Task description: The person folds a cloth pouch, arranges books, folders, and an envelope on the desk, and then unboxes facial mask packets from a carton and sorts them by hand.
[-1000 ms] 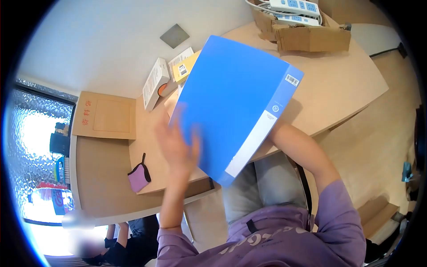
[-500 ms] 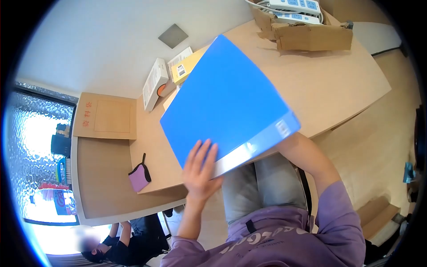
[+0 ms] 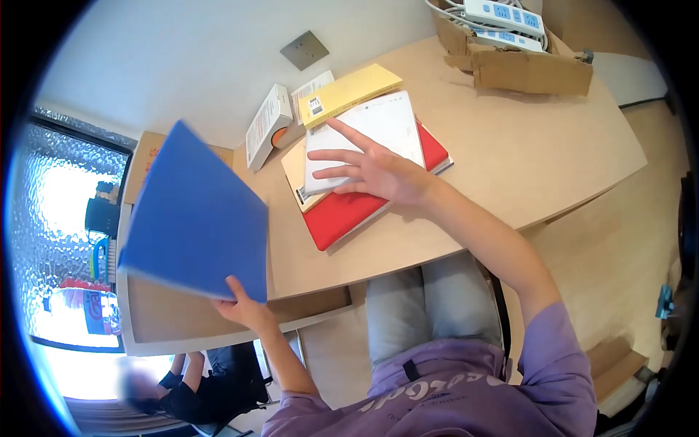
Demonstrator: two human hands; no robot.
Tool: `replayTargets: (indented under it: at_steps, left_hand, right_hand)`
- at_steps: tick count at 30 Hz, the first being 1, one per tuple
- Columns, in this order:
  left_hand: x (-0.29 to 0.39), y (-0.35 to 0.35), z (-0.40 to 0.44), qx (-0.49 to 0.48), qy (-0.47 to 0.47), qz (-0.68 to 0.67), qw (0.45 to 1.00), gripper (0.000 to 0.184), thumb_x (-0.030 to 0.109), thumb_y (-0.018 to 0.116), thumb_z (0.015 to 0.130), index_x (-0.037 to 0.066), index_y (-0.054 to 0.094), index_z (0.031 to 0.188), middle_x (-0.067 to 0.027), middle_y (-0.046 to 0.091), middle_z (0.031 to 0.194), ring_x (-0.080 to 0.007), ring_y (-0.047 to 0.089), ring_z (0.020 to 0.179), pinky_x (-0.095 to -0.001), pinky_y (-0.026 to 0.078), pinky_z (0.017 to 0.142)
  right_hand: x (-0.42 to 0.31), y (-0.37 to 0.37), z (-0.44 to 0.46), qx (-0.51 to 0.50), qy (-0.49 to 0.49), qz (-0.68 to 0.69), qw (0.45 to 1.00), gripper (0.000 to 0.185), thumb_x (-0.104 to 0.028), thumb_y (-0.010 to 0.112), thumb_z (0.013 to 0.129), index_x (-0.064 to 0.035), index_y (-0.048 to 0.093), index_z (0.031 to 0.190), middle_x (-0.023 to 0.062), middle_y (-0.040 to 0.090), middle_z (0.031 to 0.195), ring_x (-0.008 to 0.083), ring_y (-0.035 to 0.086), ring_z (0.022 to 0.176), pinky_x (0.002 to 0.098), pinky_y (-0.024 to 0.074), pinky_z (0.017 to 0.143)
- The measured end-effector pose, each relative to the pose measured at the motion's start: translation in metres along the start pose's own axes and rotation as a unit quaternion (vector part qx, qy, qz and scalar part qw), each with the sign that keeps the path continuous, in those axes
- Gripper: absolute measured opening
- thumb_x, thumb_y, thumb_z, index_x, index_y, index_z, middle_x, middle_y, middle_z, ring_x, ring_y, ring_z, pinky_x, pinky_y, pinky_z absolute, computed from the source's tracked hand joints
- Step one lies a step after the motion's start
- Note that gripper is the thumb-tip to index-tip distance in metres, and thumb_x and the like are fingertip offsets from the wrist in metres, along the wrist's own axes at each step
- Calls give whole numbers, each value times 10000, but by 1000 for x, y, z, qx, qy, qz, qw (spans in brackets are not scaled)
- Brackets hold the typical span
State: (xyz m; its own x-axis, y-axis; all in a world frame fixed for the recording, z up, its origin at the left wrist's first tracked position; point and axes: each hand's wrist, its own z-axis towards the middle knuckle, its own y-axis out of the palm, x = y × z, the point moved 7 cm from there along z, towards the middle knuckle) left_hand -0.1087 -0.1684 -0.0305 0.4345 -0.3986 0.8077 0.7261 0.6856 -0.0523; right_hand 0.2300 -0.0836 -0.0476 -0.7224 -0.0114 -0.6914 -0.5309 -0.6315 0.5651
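A blue folder (image 3: 200, 218) is held up at the left, tilted, over the left end of the desk. My left hand (image 3: 246, 307) grips its lower edge, thumb on the near face, other fingers hidden behind. Fingers spread and holding nothing, my right hand (image 3: 371, 169) hovers above a pile of papers and books. In that pile, a white sheet stack (image 3: 389, 124) rests over a red folder (image 3: 342, 222), with a yellow box (image 3: 357, 91) at its back edge.
Two white boxes lean near the wall, one (image 3: 268, 124) in front. A cardboard box (image 3: 535, 71) with power strips (image 3: 506, 16) stands at the back right of the desk (image 3: 524, 146). A person in black (image 3: 211, 386) sits at the lower left.
The blue folder has moved left with my left hand, away from the desk's middle, uncovering the pile. My right hand has come off the folder and now shows with its fingers spread.
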Motion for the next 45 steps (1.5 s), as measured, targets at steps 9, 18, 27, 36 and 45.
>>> replayTargets:
  at_steps: [9, 18, 27, 36, 45]
  left_hand:
    - [-41, -29, 13, 67, -37, -162, 984, 459, 173, 644, 918, 0, 432, 1287, -136, 524, 1266, -242, 535, 1103, -375, 469, 958]
    - [-69, -24, 0, 46, -64, -169, 982, 536, 6, 696, 836, 7, 425, 1298, -106, 523, 1253, -206, 517, 1120, -346, 428, 980]
    - [24, -22, 27, 24, 163, 73, 984, 689, 7, 743, 777, 21, 371, 1357, -158, 421, 1341, -261, 454, 1196, -377, 365, 1030]
    - [131, 8, 53, -61, 335, 25, 940, 492, 174, 702, 869, 90, 406, 1253, -172, 548, 1221, -239, 557, 1073, -355, 456, 936]
    - [123, -21, 38, -21, 344, -67, 936, 284, 121, 708, 847, 97, 462, 985, -214, 568, 1119, -307, 574, 1019, -396, 473, 878]
  right_hand:
    - [8, -4, 3, -28, 20, 52, 998, 1045, -575, 654, 789, -155, 49, 1530, 254, 399, 1412, 282, 536, 1180, 335, 436, 950]
    - [13, -9, 5, -44, 22, 92, 995, 1013, -527, 642, 827, -85, 51, 1521, 249, 447, 1350, 292, 547, 1129, 347, 450, 920]
    - [19, -17, 2, -37, 27, 83, 995, 1055, -582, 636, 805, -36, 70, 1509, 225, 496, 1251, 282, 552, 1068, 361, 435, 928]
    - [21, -18, 1, -36, 31, 55, 997, 1017, -563, 645, 803, -19, 138, 1497, 208, 516, 1206, 268, 547, 1045, 365, 443, 917]
    - [19, 17, 26, 68, 6, -200, 977, 960, -255, 759, 754, -102, 184, 1507, 158, 285, 1493, 303, 335, 1358, 453, 360, 1067]
